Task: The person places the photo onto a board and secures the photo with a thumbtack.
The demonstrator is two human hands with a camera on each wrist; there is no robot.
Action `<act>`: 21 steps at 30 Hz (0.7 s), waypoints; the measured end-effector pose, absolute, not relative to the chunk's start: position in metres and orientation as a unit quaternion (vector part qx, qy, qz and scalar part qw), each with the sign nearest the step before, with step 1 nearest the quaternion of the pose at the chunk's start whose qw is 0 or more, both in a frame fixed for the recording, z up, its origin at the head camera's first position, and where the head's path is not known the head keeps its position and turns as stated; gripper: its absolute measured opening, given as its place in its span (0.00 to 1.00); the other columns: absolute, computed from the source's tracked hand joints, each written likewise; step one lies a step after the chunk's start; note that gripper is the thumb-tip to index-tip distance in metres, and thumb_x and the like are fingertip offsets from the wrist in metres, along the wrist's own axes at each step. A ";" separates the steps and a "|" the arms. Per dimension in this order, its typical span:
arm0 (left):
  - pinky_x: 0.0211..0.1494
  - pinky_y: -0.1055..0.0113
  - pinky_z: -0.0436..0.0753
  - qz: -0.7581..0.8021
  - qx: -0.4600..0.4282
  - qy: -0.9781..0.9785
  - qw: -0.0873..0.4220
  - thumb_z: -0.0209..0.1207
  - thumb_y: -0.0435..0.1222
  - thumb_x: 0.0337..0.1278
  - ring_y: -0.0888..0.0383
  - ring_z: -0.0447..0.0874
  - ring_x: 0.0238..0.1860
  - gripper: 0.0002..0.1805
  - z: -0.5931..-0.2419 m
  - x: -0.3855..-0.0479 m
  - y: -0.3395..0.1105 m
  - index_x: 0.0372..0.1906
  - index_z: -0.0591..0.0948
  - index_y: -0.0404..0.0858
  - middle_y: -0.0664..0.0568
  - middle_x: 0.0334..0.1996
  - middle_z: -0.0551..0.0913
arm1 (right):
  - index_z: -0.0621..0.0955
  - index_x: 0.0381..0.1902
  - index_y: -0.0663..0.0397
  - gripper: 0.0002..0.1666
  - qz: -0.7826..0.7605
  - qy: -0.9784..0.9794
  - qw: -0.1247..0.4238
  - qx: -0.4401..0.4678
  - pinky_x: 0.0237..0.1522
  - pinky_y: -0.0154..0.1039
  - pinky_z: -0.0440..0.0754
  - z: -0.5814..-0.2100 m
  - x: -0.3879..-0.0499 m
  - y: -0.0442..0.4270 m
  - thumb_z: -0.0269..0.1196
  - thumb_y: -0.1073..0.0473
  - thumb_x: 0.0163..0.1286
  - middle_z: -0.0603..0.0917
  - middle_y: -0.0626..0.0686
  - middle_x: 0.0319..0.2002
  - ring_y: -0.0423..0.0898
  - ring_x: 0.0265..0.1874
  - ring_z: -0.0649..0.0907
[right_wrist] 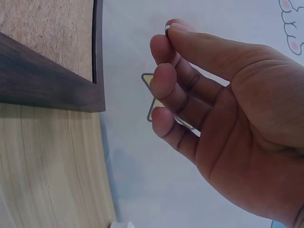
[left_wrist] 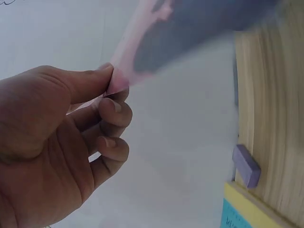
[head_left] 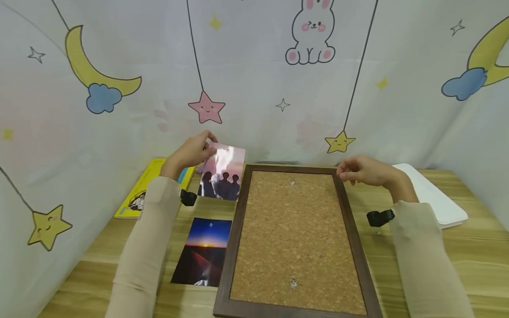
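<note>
My left hand [head_left: 192,152] [left_wrist: 61,137] pinches the edge of a glossy pink photo [head_left: 222,185] [left_wrist: 137,52] with dark figures, holding it raised left of the framed cork board [head_left: 296,234] [right_wrist: 52,28]. My right hand [head_left: 367,171] [right_wrist: 232,109] is beside the board's upper right corner; thumb and forefinger pinch a tiny shiny thing [right_wrist: 167,29], too small to identify. Small clear pieces sit on the cork near its top [head_left: 292,182] and bottom [head_left: 293,283]. A sunset photo [head_left: 203,251] lies left of the frame.
Behind my left arm lies a yellow book [head_left: 133,201]. In the left wrist view a purple block [left_wrist: 246,166] sits near the book. A white flat object [head_left: 433,198] lies at the right. A printed curtain [head_left: 254,88] hangs behind the wooden table [head_left: 469,260].
</note>
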State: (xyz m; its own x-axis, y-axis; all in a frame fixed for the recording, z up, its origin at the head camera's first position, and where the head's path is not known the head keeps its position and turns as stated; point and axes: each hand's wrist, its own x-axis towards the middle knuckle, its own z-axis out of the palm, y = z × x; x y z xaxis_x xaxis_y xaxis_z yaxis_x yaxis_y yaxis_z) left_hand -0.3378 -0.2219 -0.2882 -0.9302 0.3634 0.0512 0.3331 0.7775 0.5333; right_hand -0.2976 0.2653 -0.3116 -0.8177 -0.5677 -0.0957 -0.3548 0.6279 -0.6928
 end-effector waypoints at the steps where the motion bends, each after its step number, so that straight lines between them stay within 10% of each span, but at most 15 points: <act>1: 0.36 0.60 0.75 0.287 0.189 0.939 0.032 0.52 0.34 0.75 0.50 0.73 0.30 0.17 -0.288 -0.338 -0.219 0.61 0.68 0.33 0.41 0.34 0.78 | 0.78 0.46 0.65 0.09 -0.344 0.890 0.152 -0.258 0.34 0.41 0.78 -0.311 -0.298 0.265 0.57 0.62 0.77 0.80 0.56 0.38 0.49 0.31 0.79; 21: 0.26 0.66 0.71 0.393 0.194 0.896 0.073 0.54 0.35 0.74 0.57 0.68 0.19 0.16 -0.316 -0.341 -0.162 0.58 0.70 0.32 0.50 0.20 0.72 | 0.80 0.47 0.62 0.08 -0.351 0.899 0.077 -0.251 0.38 0.41 0.79 -0.313 -0.302 0.242 0.59 0.62 0.76 0.83 0.53 0.37 0.48 0.33 0.80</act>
